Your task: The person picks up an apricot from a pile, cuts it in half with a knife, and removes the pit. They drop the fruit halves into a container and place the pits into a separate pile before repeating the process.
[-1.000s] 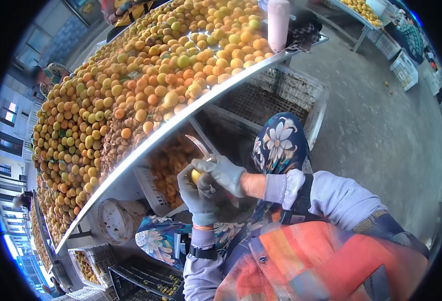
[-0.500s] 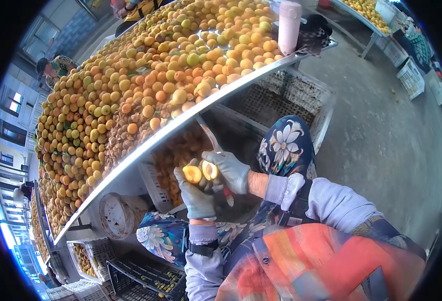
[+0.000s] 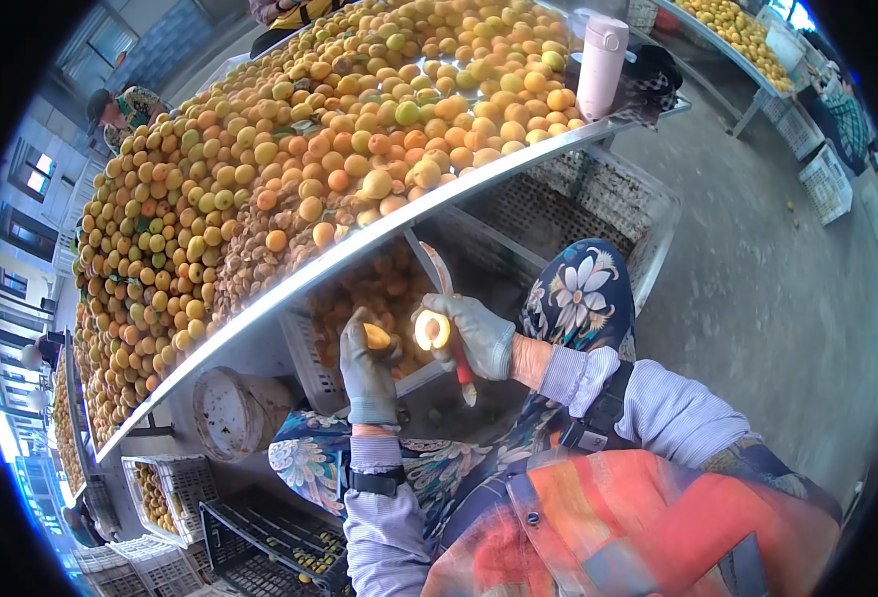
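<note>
My left hand (image 3: 369, 373), in a grey glove, is closed round one fruit half (image 3: 376, 336). To its right, my right hand (image 3: 474, 338), gloved too, grips another half (image 3: 432, 329) with its cut face and hollow showing. The same hand holds a knife with a red handle (image 3: 462, 365), whose blade-like strip rises toward the table edge. The two halves are apart. Below and behind the hands, a crate (image 3: 306, 363) holds brownish-orange fruit pieces.
A metal-edged table (image 3: 349, 244) heaped with apricots slopes across the view. A pink bottle (image 3: 601, 70) stands at its corner. A stained bucket (image 3: 230, 413), a black crate (image 3: 260, 547) and white crates (image 3: 175, 488) are lower left. A person (image 3: 125, 111) is beyond the heap.
My hands have moved apart, and the two fruit halves are farther from each other. The half in my left hand has turned. The red handle shows more, and the whole view has shifted slightly.
</note>
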Demonstrator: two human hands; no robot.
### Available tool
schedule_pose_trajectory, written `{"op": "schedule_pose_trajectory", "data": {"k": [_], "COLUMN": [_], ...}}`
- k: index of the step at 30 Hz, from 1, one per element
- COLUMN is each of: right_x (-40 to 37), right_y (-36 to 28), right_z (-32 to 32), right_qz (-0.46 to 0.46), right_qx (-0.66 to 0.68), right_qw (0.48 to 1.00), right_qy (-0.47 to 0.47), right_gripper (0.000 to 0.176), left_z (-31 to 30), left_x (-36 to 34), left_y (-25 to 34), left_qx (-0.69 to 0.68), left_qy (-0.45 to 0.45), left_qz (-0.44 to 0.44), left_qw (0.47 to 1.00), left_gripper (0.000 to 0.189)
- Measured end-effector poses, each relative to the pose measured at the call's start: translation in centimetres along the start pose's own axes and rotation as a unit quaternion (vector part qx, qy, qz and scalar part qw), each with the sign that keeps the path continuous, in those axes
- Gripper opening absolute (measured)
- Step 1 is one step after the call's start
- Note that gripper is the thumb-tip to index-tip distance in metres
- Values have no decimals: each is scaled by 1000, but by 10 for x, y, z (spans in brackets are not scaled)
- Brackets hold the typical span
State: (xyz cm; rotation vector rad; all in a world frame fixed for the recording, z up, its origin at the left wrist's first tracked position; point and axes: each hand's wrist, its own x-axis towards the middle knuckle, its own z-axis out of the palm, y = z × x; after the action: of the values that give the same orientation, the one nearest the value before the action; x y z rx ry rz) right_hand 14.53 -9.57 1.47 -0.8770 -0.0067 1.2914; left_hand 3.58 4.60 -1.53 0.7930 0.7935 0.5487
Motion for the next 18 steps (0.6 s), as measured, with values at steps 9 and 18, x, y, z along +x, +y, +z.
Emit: {"op": "schedule_pose_trajectory", "data": {"k": [9, 18], "right_x": [8, 4], "right_y": [-3, 9], "right_z": [-5, -2], "right_qz": [-31, -31], "right_qx": [-40, -17], "right_qw": [999, 999], "right_qy": [13, 14], "right_gripper": [27, 34], "left_z": [-14, 15], "left_x": [-1, -45], "left_y": [-3, -35], "left_qx": [283, 221], "left_qy": [-16, -149], "left_qz": [230, 156], "left_qw": [931, 951], "left_gripper": [59, 50]}}
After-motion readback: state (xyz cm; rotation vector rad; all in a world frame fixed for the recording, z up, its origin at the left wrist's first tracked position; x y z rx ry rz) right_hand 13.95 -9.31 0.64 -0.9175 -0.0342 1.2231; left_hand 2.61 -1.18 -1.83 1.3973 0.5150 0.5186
